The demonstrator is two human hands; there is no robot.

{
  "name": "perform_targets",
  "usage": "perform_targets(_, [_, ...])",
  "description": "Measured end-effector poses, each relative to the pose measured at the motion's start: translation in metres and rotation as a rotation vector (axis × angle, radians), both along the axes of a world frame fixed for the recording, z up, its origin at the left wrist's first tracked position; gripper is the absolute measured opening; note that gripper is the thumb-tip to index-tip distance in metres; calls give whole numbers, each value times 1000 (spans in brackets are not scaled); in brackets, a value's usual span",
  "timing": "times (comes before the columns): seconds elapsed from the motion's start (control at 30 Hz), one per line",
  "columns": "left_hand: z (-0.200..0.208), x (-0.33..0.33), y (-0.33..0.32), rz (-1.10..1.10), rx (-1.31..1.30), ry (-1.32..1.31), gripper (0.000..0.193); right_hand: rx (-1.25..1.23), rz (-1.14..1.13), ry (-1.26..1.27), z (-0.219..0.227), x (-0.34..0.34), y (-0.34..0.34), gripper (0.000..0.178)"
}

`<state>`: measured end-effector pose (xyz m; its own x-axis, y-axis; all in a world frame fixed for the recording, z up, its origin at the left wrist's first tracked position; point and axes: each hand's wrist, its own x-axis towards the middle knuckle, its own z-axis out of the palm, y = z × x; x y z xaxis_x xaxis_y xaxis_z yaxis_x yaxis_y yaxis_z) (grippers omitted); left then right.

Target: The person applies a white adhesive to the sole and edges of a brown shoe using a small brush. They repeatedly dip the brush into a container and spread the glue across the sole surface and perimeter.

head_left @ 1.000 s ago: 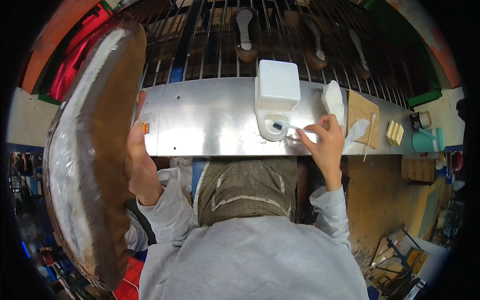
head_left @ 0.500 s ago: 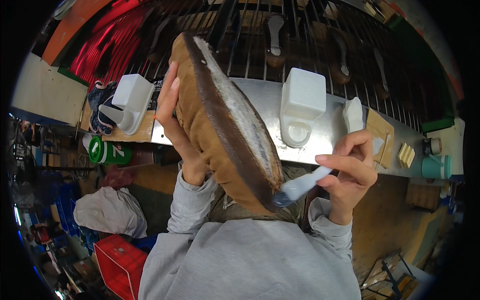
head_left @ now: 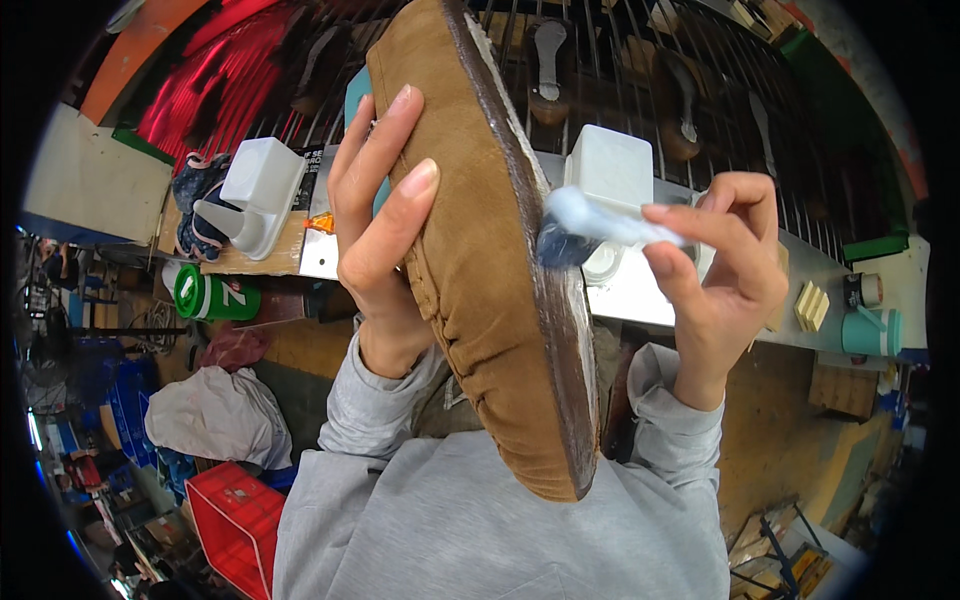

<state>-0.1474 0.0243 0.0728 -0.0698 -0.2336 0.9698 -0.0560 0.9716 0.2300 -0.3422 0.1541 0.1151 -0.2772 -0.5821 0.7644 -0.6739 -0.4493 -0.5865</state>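
A brown suede shoe upper (head_left: 480, 220) is held up in front of me, its side toward me and its toe end low over my lap. My left hand (head_left: 385, 225) is closed around it from the left. Behind those fingers shows a teal piece (head_left: 357, 92), perhaps the last inside. A dark, wet-looking band (head_left: 560, 350) runs along the lower edge, with the pale underside just past it. My right hand (head_left: 728, 255) pinches a small brush with a whitish handle (head_left: 625, 228), blurred by motion. Its dark bristles touch the band about midway along.
Behind the brush stands a white pot (head_left: 612, 165), and a second white pot (head_left: 262, 172) is at left. Soles (head_left: 548, 65) lie on the barred rack at the back. A green bottle (head_left: 215, 293), red crate (head_left: 235, 530), yellowish blocks (head_left: 811, 306) and teal mug (head_left: 868, 332) are around.
My left hand has raised the shoe and turned it, so its suede side faces me more and the underside less. The brush has moved from the lower tip up to mid-edge.
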Motion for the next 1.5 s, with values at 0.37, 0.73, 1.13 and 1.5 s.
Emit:
perform_targets(0.37, [-6, -3, -1, -44, 115, 36, 61, -66, 280, -24, -14, -9, 7, 46])
perform_targets(0.73, [0, 9, 28, -77, 641, -93, 70, -90, 368, -11, -9, -5, 1, 50])
perform_targets(1.13, [4, 28, 74, -895, 1595, 259, 65, -178, 509, 0, -1, 12, -43, 50])
perform_targets(1.5, [-16, 13, 91, -1217, 1834, 209, 77, -97, 566, 169, 14, -10, -45, 47])
